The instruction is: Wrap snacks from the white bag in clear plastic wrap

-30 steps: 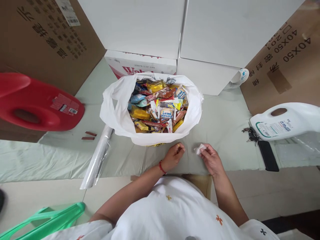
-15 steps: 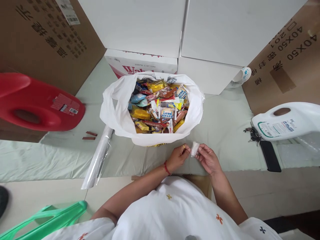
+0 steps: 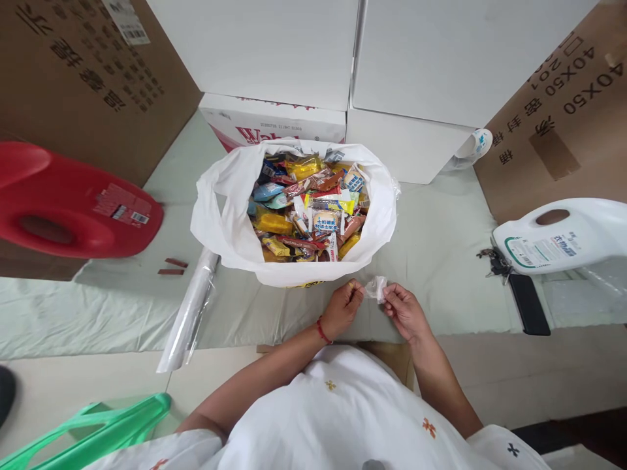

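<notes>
Between my hands, just in front of the snack bag, stretches a small crumpled piece of clear plastic film (image 3: pixel 375 288). My left hand (image 3: pixel 344 305), with a red cord on its wrist, pinches the film's left end. On the other side, my right hand (image 3: pixel 404 311) grips the bunched, whiter end between thumb and fingers. Beyond both hands stands a white plastic bag (image 3: pixel 215 225), its mouth wide, filled with wrapped snacks (image 3: pixel 327 222) in yellow, brown, red and blue. Whether the film is a small bag or a loose sheet, I cannot tell.
A red jug (image 3: pixel 112 215) lies at the left, near a roll of plastic film (image 3: pixel 189 313) and two brown strips (image 3: pixel 171 267). At the right are a white detergent bottle (image 3: pixel 563 235), keys (image 3: pixel 498 263) and a phone (image 3: pixel 529 305). White boxes (image 3: pixel 406 147) stand behind.
My left hand has moved slightly left, away from my right hand. The film, a compact wad before, is now partly drawn out between them.
</notes>
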`<state>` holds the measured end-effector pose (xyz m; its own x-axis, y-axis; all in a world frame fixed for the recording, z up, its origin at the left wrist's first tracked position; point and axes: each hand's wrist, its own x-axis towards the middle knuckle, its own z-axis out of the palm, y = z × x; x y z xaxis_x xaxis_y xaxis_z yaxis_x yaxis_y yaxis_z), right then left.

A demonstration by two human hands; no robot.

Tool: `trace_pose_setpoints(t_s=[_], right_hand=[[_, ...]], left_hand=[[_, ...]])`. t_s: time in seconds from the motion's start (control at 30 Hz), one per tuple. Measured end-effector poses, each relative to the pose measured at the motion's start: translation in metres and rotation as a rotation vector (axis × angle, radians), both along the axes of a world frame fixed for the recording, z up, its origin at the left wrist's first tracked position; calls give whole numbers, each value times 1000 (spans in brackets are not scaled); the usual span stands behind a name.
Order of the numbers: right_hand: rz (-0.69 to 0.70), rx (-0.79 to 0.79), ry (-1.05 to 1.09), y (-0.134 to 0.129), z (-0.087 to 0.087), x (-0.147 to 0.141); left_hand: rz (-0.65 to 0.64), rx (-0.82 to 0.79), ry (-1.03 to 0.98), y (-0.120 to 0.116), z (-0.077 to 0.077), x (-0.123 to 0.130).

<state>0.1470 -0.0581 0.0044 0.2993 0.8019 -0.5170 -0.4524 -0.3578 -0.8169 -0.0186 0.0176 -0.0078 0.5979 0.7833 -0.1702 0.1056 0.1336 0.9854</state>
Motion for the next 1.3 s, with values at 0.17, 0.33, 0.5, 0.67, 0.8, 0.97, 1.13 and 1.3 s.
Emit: trace_pose_setpoints(t_s=[0.17,0.33,0.5,0.67,0.8,0.97,1.13,1.3], right_hand=[[94,54,-457,-9,1,10],[204,219,-548,-13,8,15],[274,160,-413,-10,8,13],[80,48,-16,-9,7,5],[135,4,56,-11,6,2],[-16,44,-130,-15,7,12],[85,91,-266,-13,4,8],[148,95,-532,-9,-1,-2]], left_hand=[[41,71,69,-6,-4,-8],[49,-320,-121,-6,-2,-8],[-122,-515,-171,1,5,0],[-45,-352,-267,-1,5,7],[-27,-262,-219,-2,-4,6],[186,-189,-160,4,-14,0],[12,-160,-185,3,-6,-1],[38,-75,-128,-1,-4,0]])
